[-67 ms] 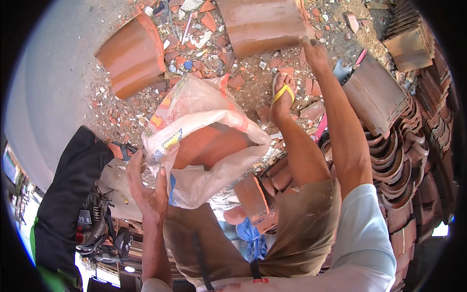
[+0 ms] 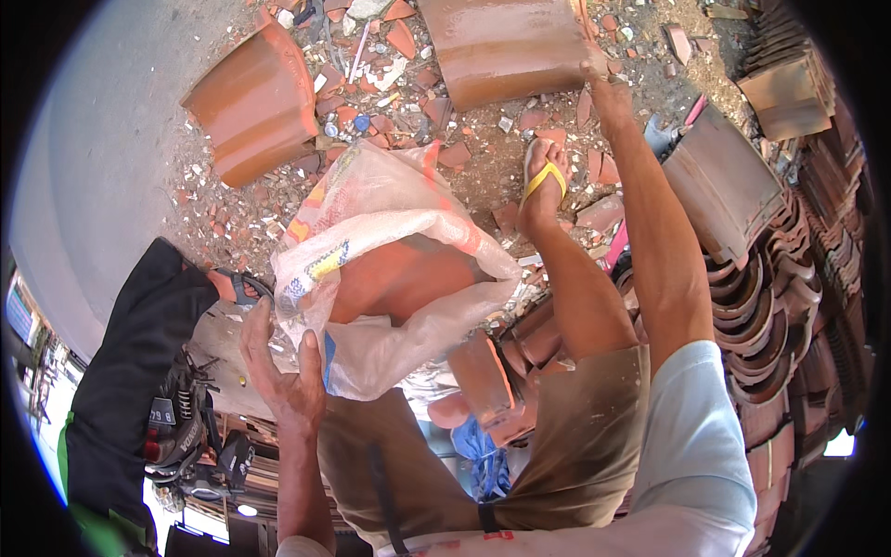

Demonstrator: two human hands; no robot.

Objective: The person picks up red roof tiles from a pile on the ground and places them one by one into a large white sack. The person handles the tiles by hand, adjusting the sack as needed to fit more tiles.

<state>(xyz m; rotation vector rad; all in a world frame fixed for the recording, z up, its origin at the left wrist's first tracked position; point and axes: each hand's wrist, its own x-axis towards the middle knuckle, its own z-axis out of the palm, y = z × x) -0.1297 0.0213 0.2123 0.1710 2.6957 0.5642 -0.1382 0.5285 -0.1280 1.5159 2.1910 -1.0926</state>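
The pale woven sack [image 2: 390, 357] lay on the ground in front of the person, its mouth gaping toward them; the folded rim hid the ends of a reddish tile [image 2: 399, 288] inside, and its depth could not be made out. At the sack's near left edge, the left hand [image 2: 286, 376] was held with thumb and fingers spread; whether the thumb touched the plastic could not be told. Beyond the sack, up and to the right, the right hand [image 2: 608, 88] was at the near right corner of a large glazed tile [image 2: 510, 51]. Its fingers blended into the clay colour, so how firmly they closed there was unclear; the tile's far edge was cut off by the view.

A second curved tile [image 2: 255, 107] sat beyond the sack to the left, and past it stretched plain grey pavement [image 2: 111, 186]. Red shards [image 2: 455, 155] littered the ground past the sack's far corner. A foot in a yellow-strapped sandal [image 2: 543, 181] stood right of the sack, leaving a modest gap. Farther right, stacked tiles [image 2: 766, 316] walled off that side, their outer ends lost in the dark rim. Left of the sack, a co-worker's black trouser leg [image 2: 130, 353] partly covered a motorcycle [image 2: 176, 436].
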